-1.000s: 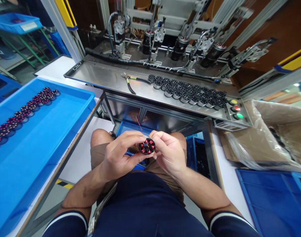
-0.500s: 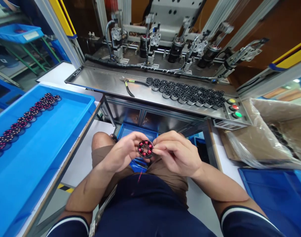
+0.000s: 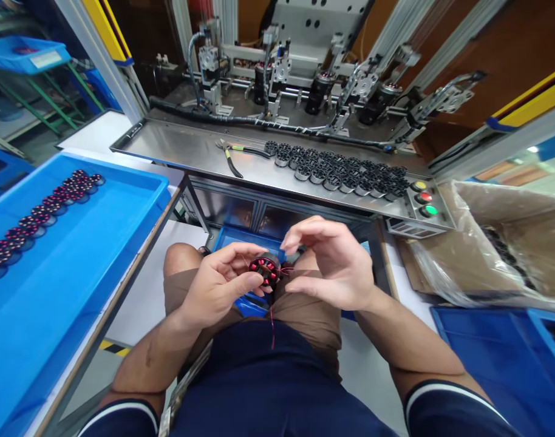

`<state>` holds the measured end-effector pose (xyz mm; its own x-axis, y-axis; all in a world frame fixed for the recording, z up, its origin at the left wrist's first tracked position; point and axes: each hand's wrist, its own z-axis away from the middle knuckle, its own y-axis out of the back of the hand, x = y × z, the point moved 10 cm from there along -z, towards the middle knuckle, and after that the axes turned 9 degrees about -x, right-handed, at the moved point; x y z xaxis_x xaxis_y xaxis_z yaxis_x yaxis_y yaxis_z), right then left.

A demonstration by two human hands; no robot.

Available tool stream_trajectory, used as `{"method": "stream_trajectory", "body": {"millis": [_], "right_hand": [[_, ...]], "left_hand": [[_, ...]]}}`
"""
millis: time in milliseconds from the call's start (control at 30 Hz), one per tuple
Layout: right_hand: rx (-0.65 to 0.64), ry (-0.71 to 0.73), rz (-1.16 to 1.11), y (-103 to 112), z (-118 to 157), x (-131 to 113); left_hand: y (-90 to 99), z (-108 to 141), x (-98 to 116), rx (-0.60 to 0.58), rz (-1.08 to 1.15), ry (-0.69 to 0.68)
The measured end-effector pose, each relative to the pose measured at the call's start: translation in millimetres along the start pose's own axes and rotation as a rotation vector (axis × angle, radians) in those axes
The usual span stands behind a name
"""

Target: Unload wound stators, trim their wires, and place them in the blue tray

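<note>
Over my lap, my left hand grips a motor stator, a round black core wound with red wire coils. My left thumb presses on its near face. Thin red wire ends stick out of the stator on its right side, and another red wire hangs below it. Just to the right, my right hand is open, thumb and fingers spread apart around the loose wire ends. Whether a fingertip touches a wire I cannot tell.
Wound stators line a blue tray at left. Cutting pliers and several black cores lie on the metal ledge before the machine. A button box and a plastic-lined carton stand at right.
My right hand has come off the stator and spread its fingers. The left thumb now lies across the stator's face. Red wire ends now show at its right.
</note>
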<state>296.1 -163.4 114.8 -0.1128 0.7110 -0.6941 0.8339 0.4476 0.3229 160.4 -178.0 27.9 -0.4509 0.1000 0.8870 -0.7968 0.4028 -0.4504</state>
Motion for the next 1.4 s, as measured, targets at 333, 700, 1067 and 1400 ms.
{"method": "stream_trajectory", "body": {"millis": [333,700,1067,1400], "right_hand": [[-0.004,0.016,0.187,-13.6,-4.1,-19.4],[0.015,-0.037,0.216,-13.8,-18.4,-25.4],[0.003,-0.054,0.374,-6.2,-24.9,-36.8],[-0.032,0.026,0.229,-12.9,-31.1,-37.8]], "left_hand": [[1.2,1.3,2.5,-0.007,-0.01,-0.043],[1.5,-17.9,7.6,-0.098,0.265,-0.081],[-17.9,-13.1,2.5,-0.208,0.253,0.015],[-22.8,-22.4,-7.1,-0.33,0.237,0.145]]}}
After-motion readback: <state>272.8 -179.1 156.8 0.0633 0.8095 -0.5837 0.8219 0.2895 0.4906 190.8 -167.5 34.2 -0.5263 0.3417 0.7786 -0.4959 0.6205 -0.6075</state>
